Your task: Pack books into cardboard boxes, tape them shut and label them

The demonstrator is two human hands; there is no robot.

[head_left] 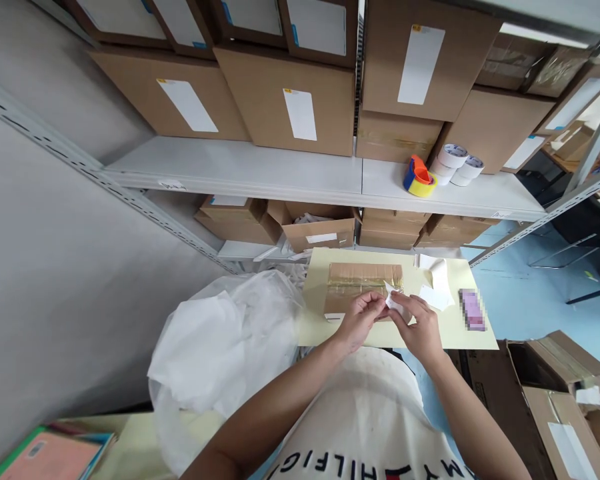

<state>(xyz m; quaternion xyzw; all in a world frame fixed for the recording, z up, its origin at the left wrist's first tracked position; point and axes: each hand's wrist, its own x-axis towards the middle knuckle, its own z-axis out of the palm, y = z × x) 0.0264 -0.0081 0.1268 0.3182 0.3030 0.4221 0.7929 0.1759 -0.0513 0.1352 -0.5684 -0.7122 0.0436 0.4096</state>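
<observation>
My left hand (361,319) and my right hand (416,328) meet over the near edge of a small pale yellow table (315,320). Together they pinch a small white paper label (394,298) between the fingertips. Just beyond the hands lies a flat brown cardboard parcel (361,280) sealed with clear tape. Loose white label papers (436,283) lie on the table to the right of the parcel.
A blurred pink object (473,309) lies at the table's right. A large white plastic bag (220,347) sits to the left. A metal shelf (300,175) carries brown boxes (285,100), a tape dispenser (419,177) and tape rolls (457,163). Open cartons (555,393) stand at right.
</observation>
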